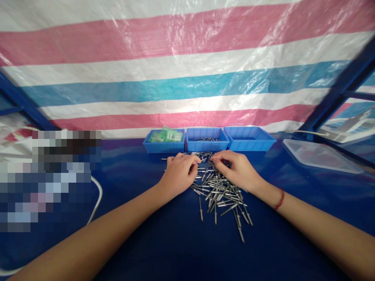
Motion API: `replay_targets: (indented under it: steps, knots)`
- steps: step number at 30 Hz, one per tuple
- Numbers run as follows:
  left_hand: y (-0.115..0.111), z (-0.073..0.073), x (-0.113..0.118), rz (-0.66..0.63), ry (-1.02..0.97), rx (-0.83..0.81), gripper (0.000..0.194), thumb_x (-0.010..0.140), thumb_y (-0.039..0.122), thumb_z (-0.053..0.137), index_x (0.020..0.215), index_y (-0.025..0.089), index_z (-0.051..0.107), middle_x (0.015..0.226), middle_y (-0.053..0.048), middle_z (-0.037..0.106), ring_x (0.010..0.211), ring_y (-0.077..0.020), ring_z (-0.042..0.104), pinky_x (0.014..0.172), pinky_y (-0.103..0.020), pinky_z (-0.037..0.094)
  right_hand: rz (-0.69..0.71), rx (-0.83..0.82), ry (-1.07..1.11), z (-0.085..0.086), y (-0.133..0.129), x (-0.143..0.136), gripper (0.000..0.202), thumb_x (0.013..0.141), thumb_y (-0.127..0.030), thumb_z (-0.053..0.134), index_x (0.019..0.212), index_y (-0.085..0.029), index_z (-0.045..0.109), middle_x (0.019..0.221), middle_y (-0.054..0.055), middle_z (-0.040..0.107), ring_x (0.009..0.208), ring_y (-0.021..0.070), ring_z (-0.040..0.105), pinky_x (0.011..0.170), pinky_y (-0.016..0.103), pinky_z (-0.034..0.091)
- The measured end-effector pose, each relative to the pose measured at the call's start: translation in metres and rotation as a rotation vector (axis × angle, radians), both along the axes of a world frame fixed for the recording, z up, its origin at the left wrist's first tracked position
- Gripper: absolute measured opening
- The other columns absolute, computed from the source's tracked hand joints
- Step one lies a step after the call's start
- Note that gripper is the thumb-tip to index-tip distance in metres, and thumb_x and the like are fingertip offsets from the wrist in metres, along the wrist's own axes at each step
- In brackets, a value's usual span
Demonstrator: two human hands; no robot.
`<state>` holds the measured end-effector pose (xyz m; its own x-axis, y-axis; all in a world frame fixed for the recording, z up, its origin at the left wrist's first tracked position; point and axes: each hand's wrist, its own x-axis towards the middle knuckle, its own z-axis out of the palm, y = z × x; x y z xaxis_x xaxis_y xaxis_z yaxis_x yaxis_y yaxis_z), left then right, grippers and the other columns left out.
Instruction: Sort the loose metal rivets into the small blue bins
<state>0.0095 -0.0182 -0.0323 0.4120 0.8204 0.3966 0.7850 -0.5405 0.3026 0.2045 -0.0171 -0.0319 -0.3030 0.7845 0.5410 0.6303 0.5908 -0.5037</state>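
A loose heap of silver pop rivets (221, 187) lies on the blue tabletop, with a few strays toward the front. Over the left side of the heap, my left hand (179, 173) is closed, thumb and index finger curled together by a silver rivet at their tips. My right hand (238, 169) pinches a pop rivet between thumb and forefinger at the heap's back edge. The two hands' fingertips are close together but apart. Part of the heap is hidden under both hands.
Behind the hands stand three blue bins: the left bin (164, 147) holds green-tinted plastic packets, the middle bin (207, 146) some rivets, and the right bin (250, 145) shows bare walls. A translucent lid (322, 157) lies right. A white cable (98, 195) runs at left, beside a blurred-out area.
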Motion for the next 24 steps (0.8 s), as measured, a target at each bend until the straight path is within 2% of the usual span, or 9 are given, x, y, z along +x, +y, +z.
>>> replay_targets:
  steps: [4, 10, 16, 20, 24]
  knots:
    - [-0.004, 0.002, 0.001, 0.062, 0.092, 0.031, 0.010, 0.078, 0.028, 0.056, 0.083, 0.022, 0.062, 0.090, -0.001, 0.065, 0.093, -0.0233, 0.052, 0.073, -0.036, 0.033, -0.001, -0.003, 0.003, -0.001, 0.000, 0.000, 0.017, 0.081, -0.018, 0.051, 0.077, -0.018, 0.067, 0.085, 0.003, 0.071, 0.077, 0.0158, 0.063, 0.069, 0.029, 0.048]
    - [-0.002, 0.001, 0.000, 0.055, 0.111, -0.014, 0.013, 0.084, 0.026, 0.050, 0.080, 0.023, 0.062, 0.093, 0.000, 0.064, 0.092, -0.0223, 0.051, 0.070, -0.034, 0.032, 0.002, -0.012, 0.005, -0.001, 0.000, 0.001, 0.016, 0.081, -0.018, 0.051, 0.077, -0.018, 0.067, 0.084, 0.002, 0.071, 0.076, 0.0154, 0.063, 0.069, 0.028, 0.047]
    - [0.000, 0.000, -0.001, -0.021, -0.001, 0.031, 0.015, 0.090, 0.026, 0.045, 0.084, 0.022, 0.058, 0.094, 0.001, 0.065, 0.091, -0.0200, 0.051, 0.074, -0.035, 0.031, 0.034, 0.002, 0.014, 0.001, -0.001, 0.000, 0.015, 0.081, -0.018, 0.052, 0.078, -0.018, 0.066, 0.081, 0.003, 0.070, 0.074, 0.0152, 0.062, 0.068, 0.029, 0.047]
    - [-0.002, 0.004, -0.001, -0.096, -0.106, 0.093, 0.014, 0.091, 0.027, 0.045, 0.085, 0.021, 0.056, 0.090, 0.001, 0.065, 0.087, -0.0173, 0.053, 0.077, -0.034, 0.032, 0.104, 0.029, 0.080, 0.004, -0.007, -0.006, 0.008, 0.078, -0.023, 0.059, 0.082, -0.018, 0.065, 0.075, 0.002, 0.067, 0.072, 0.0154, 0.061, 0.069, 0.030, 0.048]
    - [-0.003, 0.006, -0.002, -0.171, -0.161, 0.116, 0.012, 0.090, 0.026, 0.047, 0.087, 0.020, 0.056, 0.088, 0.000, 0.065, 0.085, -0.0164, 0.054, 0.078, -0.033, 0.034, 0.106, -0.054, 0.178, 0.007, -0.014, -0.012, 0.012, 0.081, -0.029, 0.059, 0.080, -0.019, 0.064, 0.078, 0.003, 0.067, 0.073, 0.0145, 0.061, 0.067, 0.028, 0.048]
